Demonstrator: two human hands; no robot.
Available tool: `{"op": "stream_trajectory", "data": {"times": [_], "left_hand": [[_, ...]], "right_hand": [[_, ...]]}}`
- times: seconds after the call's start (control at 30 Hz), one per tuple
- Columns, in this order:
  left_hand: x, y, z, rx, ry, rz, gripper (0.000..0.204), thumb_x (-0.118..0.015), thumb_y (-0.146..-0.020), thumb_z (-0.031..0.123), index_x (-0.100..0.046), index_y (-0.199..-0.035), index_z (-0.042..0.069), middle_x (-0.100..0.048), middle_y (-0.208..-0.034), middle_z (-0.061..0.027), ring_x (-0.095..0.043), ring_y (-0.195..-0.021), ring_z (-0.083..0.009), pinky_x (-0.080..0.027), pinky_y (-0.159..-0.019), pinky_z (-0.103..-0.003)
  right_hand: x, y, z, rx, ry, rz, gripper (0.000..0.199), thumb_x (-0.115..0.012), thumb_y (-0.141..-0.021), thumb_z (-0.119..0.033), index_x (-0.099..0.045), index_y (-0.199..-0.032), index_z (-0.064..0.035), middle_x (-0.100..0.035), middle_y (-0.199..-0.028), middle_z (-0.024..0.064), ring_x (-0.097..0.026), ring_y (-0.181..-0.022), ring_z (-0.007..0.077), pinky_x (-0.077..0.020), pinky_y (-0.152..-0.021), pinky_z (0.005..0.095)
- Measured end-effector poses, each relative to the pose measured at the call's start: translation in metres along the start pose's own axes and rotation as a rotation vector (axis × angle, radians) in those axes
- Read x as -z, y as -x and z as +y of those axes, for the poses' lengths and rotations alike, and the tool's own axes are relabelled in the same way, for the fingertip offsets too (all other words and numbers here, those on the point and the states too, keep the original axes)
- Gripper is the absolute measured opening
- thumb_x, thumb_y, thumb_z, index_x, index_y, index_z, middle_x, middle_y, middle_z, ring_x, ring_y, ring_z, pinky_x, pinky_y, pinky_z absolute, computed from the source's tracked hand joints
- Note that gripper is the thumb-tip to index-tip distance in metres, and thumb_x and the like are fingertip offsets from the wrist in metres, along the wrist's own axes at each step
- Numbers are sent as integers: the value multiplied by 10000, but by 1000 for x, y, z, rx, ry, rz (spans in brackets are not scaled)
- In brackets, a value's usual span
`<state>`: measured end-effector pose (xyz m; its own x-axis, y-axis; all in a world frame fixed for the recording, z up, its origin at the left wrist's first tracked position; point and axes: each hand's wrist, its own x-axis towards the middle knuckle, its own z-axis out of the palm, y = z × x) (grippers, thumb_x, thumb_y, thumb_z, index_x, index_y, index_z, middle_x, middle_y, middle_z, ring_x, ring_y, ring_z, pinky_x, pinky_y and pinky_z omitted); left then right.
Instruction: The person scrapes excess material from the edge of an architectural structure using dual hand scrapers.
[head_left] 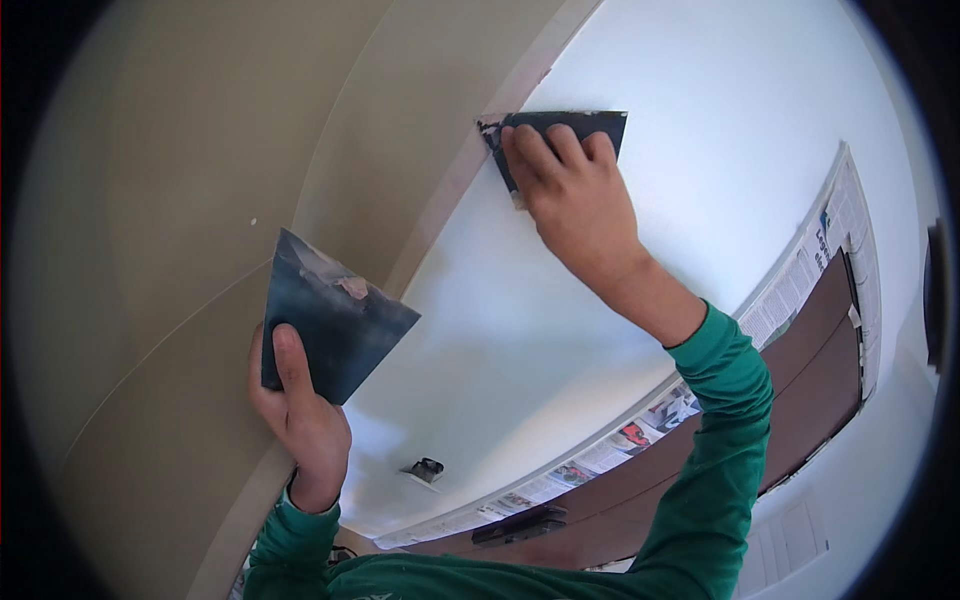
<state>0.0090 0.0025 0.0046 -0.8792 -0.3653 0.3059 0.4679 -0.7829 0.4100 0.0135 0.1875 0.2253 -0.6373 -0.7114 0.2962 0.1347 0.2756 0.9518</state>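
Observation:
My left hand (pixel 305 425) grips a dark, flat putty blade (pixel 330 345), thumb on its face and fingers behind. A small dab of pinkish putty (pixel 352 287) sits near this blade's upper edge. Higher up and to the right, my right hand (pixel 580 195) is closed on a second dark putty blade (pixel 560 120), fingertips pressed on its face. That blade lies against the white wall (pixel 540 310), its left corner over a pinkish strip (pixel 445 205) that runs along the joint with the beige wall. Smears of putty mark its left edge.
At the left rises the beige wall (pixel 190 200). A brown door (pixel 620 490) stands at the lower right, its frame covered with newspaper (pixel 790 290). An opening in the white wall holds a dark fitting (pixel 428 469). A dark object (pixel 934 300) is at the right rim.

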Motion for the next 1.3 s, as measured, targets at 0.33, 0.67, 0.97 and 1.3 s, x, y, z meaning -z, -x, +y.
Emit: {"op": "stream_trajectory", "data": {"times": [0.33, 0.67, 0.97, 1.3], "left_hand": [[-3, 0, -1, -18, -47, 4, 310, -526, -1068, 237, -617, -1108, -57, -631, -1007, -33, -544, -898, -93, -437, -834, -231], [1, -1, -3, -23, -79, -1, 321, -544, -1062, 246, -614, -1104, -65, -633, -1003, -38, -543, -903, -86, -431, -847, -229], [-9, -1, 1, -7, -22, 57, 340, -536, -1062, 262, -606, -1135, -63, -642, -1029, -61, -582, -921, -113, -461, -869, -254], [-6, -2, 5, -14, 43, 19, 316, -518, -1066, 244, -603, -1129, -54, -645, -1040, -74, -616, -921, -137, -495, -860, -275]], "right_hand": [[0, 7, 1, -98, 51, 94, 430, -631, -822, -149, -651, -1212, 31, -575, -1130, 64, -500, -951, 205, -371, -744, 356], [13, -4, 7, -125, -23, 98, 390, -615, -826, -142, -648, -1196, -21, -570, -1115, 44, -510, -1015, 213, -390, -787, 376], [7, -32, 77, -201, 113, 97, 297, -626, -836, -46, -708, -1119, -81, -633, -1019, -1, -577, -957, 187, -429, -795, 371], [17, -14, 6, 14, -4, -16, 191, -654, -825, -118, -714, -992, -46, -618, -1022, 12, -563, -1024, 187, -427, -836, 365]]}}
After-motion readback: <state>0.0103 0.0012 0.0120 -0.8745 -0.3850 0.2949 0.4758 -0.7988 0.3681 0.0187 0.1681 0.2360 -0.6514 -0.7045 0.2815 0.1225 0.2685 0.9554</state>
